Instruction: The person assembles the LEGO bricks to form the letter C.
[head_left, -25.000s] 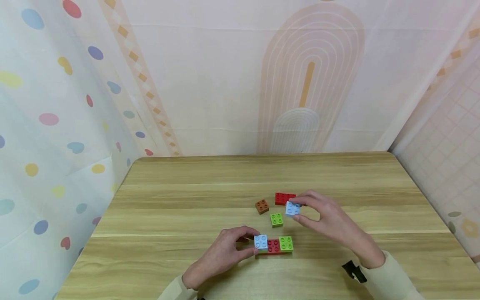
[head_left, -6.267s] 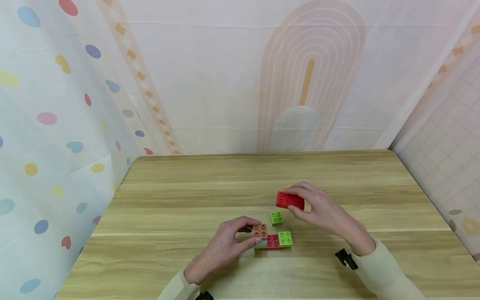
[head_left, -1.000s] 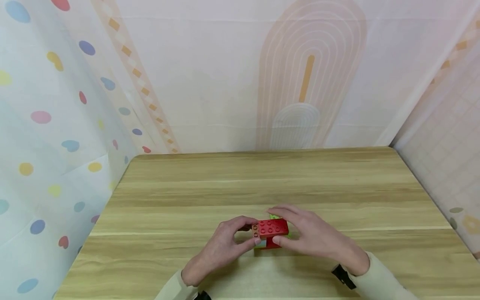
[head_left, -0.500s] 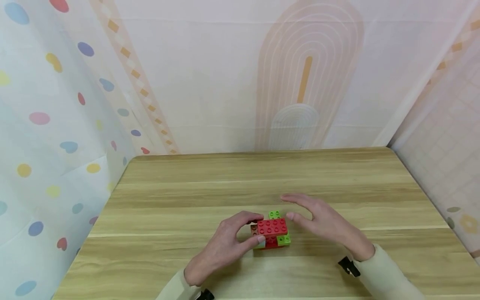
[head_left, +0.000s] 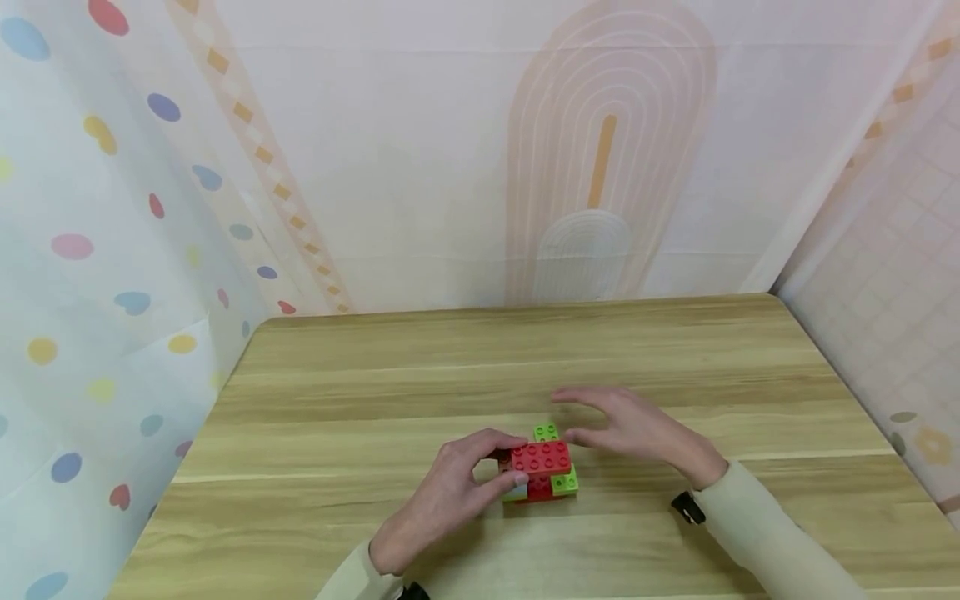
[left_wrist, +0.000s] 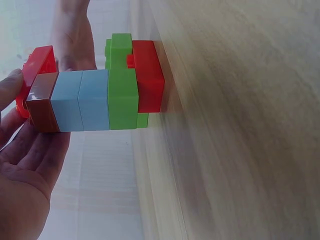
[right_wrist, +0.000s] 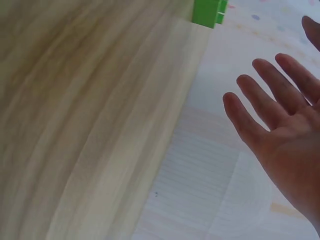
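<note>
My left hand (head_left: 453,487) grips the top of a toy brick tower, thumb and fingers about the left end of a long red building brick (head_left: 542,458). In the left wrist view, a brown brick (left_wrist: 42,107), two light blue bricks (left_wrist: 93,100) and a green brick (left_wrist: 123,100) lie beneath it, above a red base brick (left_wrist: 151,75). The red brick overhangs to the right, above a lower green brick (head_left: 566,482). My right hand (head_left: 633,425) hovers right of the tower, fingers extended and holding nothing. Another green brick (head_left: 546,432) sits behind, partly hidden.
The bricks stand on a wooden table (head_left: 375,375), near its front middle. A patterned curtain (head_left: 420,167) hangs behind the table's far edge. More curtain hangs at both sides. Each sleeve has a black strap piece near the wrist.
My right hand has let go of the long red brick, now on top of the tower, and drawn back right. My left hand has shifted its grip up to that brick's left end.
</note>
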